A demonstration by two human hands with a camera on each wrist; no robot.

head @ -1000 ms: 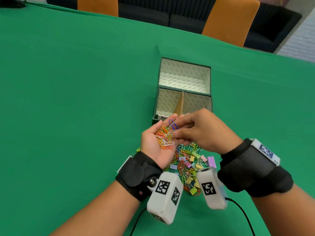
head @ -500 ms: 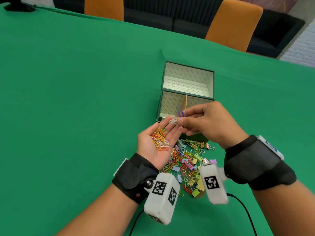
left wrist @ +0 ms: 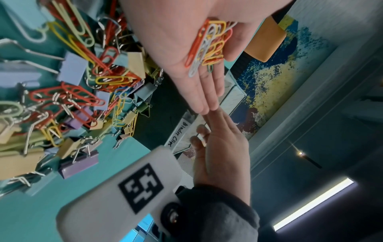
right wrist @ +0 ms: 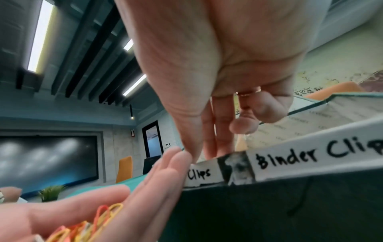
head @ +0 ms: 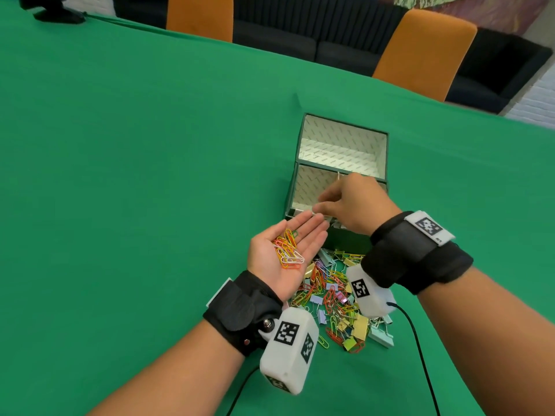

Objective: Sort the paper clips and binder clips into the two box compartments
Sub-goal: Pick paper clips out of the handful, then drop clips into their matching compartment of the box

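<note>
My left hand (head: pixel 267 265) lies palm up with straight fingers and carries a small heap of coloured paper clips (head: pixel 287 250), also seen as paper clips (left wrist: pixel 209 44) in the left wrist view. My right hand (head: pixel 351 202) hovers over the near left compartment (head: pixel 309 187) of the green box (head: pixel 345 127), thumb and fingers pointing down and loosely apart, nothing visible between them. Its thumb nearly touches my left fingertips (right wrist: pixel 178 155). The box's front rim bears the labels "Clips" (right wrist: pixel 199 173) and "Binder Clips" (right wrist: pixel 311 157). A mixed pile of paper clips and binder clips (head: pixel 333 292) lies on the cloth under my wrists.
The table wears a green cloth (head: pixel 150 175). Beyond the near section, the box has a far white-lined compartment (head: pixel 342 148). Two orange chairs (head: pixel 420 52) stand behind the far edge, and a black object (head: pixel 57 13) sits far left. A black cable (head: pixel 420 355) trails from my right wrist.
My right hand took a blue and a white paper clip off my left palm and carried them forward over the near left compartment; they are no longer visible in its fingers. The left palm stayed put.
</note>
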